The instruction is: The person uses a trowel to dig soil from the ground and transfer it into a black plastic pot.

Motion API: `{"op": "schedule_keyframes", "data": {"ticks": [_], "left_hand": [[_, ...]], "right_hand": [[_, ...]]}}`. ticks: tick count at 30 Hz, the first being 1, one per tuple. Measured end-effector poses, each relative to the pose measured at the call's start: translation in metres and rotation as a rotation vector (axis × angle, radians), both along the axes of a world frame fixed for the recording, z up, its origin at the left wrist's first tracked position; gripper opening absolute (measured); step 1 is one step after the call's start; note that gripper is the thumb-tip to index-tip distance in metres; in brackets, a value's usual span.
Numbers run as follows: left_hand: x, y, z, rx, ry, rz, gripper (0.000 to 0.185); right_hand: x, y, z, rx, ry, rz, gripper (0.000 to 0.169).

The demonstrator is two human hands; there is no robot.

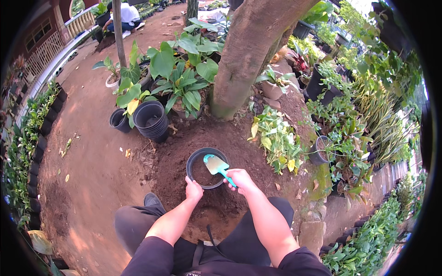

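Note:
A round black plastic plant pot (189, 169) stands on a mound of loose dark soil (176, 183) before me, with some soil inside it. My left hand (194, 190) grips its near left rim, thumb at the edge. In my right hand (240, 180) is the handle of a turquoise garden trowel (214, 165). The trowel's blade is over the pot's opening, pointing up and left, its face smeared with a little soil. Behind and left of the pot sits a stack of nested black pots (151, 119).
A tree trunk (238, 62) rises behind the mound, leafy potted plants (186, 86) to its left. A smaller black pot (119, 120) stands beside the stack. Uprooted-looking leafy cuttings (278, 139) lie right of the mound. Another person (126, 17) crouches far off at upper left.

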State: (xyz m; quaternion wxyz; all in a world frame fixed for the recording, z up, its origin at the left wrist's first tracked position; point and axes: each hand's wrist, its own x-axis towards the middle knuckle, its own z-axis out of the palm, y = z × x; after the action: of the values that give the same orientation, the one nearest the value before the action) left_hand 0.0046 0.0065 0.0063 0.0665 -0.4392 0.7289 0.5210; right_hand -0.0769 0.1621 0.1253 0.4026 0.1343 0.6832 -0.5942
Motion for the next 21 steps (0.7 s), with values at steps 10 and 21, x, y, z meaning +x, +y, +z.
{"op": "schedule_keyframes", "data": {"ticks": [10, 21], "left_hand": [[-0.007, -0.063, 0.04, -0.422, -0.336, -0.697, 0.043], [0.008, -0.084, 0.191, -0.51, -0.015, -0.491, 0.044]], "right_hand": [[0.008, 0.006, -0.009, -0.09, -0.018, -0.059, 0.026], [0.009, 0.001, -0.01, -0.109, -0.032, -0.109, 0.017]]}}
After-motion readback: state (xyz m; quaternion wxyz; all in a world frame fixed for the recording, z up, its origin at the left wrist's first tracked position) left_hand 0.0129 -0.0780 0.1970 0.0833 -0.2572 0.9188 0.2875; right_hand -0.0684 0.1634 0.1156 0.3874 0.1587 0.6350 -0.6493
